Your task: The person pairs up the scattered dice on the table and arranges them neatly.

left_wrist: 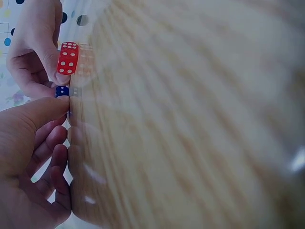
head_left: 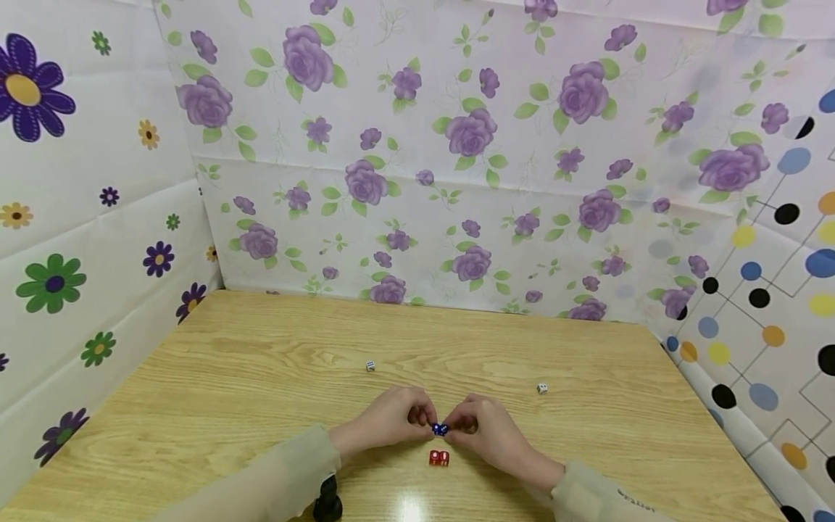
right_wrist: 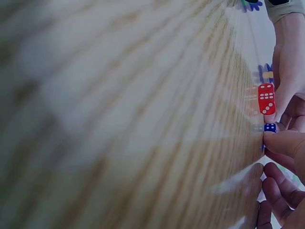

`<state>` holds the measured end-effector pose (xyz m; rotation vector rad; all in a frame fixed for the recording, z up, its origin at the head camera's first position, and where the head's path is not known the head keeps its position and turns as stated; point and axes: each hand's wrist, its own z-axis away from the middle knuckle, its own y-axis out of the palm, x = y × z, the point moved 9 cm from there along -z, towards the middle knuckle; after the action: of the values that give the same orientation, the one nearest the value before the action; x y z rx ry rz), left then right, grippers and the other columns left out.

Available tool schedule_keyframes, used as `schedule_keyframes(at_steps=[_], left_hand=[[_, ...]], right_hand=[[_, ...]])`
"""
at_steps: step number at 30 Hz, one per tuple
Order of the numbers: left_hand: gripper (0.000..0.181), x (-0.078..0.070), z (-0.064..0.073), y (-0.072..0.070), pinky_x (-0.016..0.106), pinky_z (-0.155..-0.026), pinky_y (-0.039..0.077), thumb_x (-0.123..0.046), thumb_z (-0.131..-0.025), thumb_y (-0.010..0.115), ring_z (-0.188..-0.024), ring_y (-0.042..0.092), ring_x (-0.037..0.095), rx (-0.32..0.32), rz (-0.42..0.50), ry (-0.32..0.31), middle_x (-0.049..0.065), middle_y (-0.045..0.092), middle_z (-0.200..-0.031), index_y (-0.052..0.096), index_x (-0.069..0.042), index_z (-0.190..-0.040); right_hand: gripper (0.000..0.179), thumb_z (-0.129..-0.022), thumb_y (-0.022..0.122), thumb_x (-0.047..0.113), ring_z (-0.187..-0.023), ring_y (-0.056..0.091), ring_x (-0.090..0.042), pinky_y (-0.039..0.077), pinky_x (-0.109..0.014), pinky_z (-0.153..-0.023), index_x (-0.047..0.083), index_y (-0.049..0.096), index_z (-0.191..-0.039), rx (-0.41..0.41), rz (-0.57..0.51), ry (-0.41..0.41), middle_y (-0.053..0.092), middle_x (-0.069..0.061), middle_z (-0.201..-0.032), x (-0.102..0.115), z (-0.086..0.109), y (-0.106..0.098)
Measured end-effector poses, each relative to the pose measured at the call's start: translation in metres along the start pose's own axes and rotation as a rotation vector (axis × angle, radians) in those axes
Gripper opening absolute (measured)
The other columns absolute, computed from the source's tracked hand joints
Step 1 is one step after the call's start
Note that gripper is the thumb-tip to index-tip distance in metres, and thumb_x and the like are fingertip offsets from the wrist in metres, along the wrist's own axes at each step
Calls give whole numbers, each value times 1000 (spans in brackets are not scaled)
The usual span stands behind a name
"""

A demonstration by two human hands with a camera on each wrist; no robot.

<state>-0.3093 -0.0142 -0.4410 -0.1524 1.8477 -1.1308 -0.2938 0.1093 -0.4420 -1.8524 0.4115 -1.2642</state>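
Two blue dice (head_left: 440, 429) sit side by side on the wooden table, touching or nearly so. My left hand (head_left: 396, 417) pinches the left one between thumb and fingertips. From the other side my right hand (head_left: 488, 432) holds the right one in the same way. Fingertips cover part of the blue die (left_wrist: 62, 91) in the left wrist view, and part of the blue die (right_wrist: 270, 127) in the right wrist view. Closer to me, two red dice (head_left: 439, 457) stand against each other, untouched by either hand.
A white die (head_left: 370, 366) lies farther back on the left of the table (head_left: 274, 348), another white die (head_left: 542, 388) on the right. Some black object (head_left: 327, 502) shows beneath my left sleeve. Patterned cloths (head_left: 424, 174) enclose the table's back and sides.
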Motion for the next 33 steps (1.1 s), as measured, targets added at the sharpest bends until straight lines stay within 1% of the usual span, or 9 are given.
schedule_keyframes(at_steps=[16, 18, 21, 23, 25, 27, 29, 31, 33], left_hand=[[10, 1, 0, 0, 15, -67, 45, -14, -82, 80, -72, 56, 0, -2, 0, 4, -5, 65, -83, 71, -17, -87], [10, 1, 0, 0, 15, -68, 46, -15, -83, 79, -74, 56, 1, 18, 5, 14, -4, 66, -85, 71, -16, -89], [14, 2, -1, -4, 17, -71, 49, -15, -83, 79, -77, 58, 2, 78, 52, 19, -1, 67, -90, 71, -12, -93], [15, 3, -2, -10, 17, -73, 51, -15, -84, 78, -79, 59, 2, 113, 76, 30, 2, 68, -93, 71, -9, -95], [16, 6, -5, -19, 19, -74, 51, -16, -85, 78, -80, 60, 3, 126, 80, 26, 3, 68, -95, 71, -8, -97], [15, 8, -7, -31, 19, -74, 51, -17, -86, 77, -81, 60, 5, 111, 26, 44, 3, 68, -95, 72, -8, -97], [15, 11, -9, -43, 22, -75, 50, -18, -87, 75, -85, 60, 10, 84, -44, 42, 1, 67, -97, 72, -10, -99], [16, 14, -11, -55, 25, -77, 50, -20, -88, 75, -88, 61, 14, 47, -123, 51, 0, 67, -98, 72, -12, -101], [18, 19, -12, -67, 30, -80, 51, -20, -88, 75, -93, 61, 18, 11, -173, 47, 0, 66, -100, 72, -12, -104]], right_hand=[[9, -84, 79, 17, -76, 58, -3, 48, -17, -65, 20, 77, -92, 0, -10, -1, 63, 6, -88, -1, 0, 0], [9, -84, 79, 17, -76, 58, -3, 48, -17, -65, 20, 77, -92, 1, -13, 0, 63, 7, -88, -1, 0, 1], [10, -84, 79, 18, -77, 58, -3, 48, -17, -66, 21, 77, -93, 5, -14, 5, 63, 8, -88, -2, 0, 2], [10, -83, 79, 18, -77, 57, -2, 48, -17, -66, 21, 77, -93, 8, -11, 8, 63, 9, -88, -2, 0, 2], [11, -83, 79, 18, -77, 57, -3, 47, -17, -66, 20, 77, -93, 8, -5, 9, 63, 9, -88, -2, 0, 2], [11, -83, 79, 19, -77, 57, -3, 47, -17, -66, 20, 77, -93, 9, 3, 9, 64, 9, -88, -2, -1, 1], [11, -83, 79, 19, -77, 56, -3, 47, -17, -66, 21, 77, -93, 10, 8, 9, 64, 10, -88, -3, -1, 1], [11, -83, 79, 20, -77, 56, -2, 47, -17, -66, 21, 77, -94, 13, 9, 9, 64, 10, -88, -3, -2, 1], [10, -84, 79, 20, -77, 56, -2, 47, -17, -66, 22, 77, -94, 16, 10, 8, 64, 10, -88, -3, -3, 1]])
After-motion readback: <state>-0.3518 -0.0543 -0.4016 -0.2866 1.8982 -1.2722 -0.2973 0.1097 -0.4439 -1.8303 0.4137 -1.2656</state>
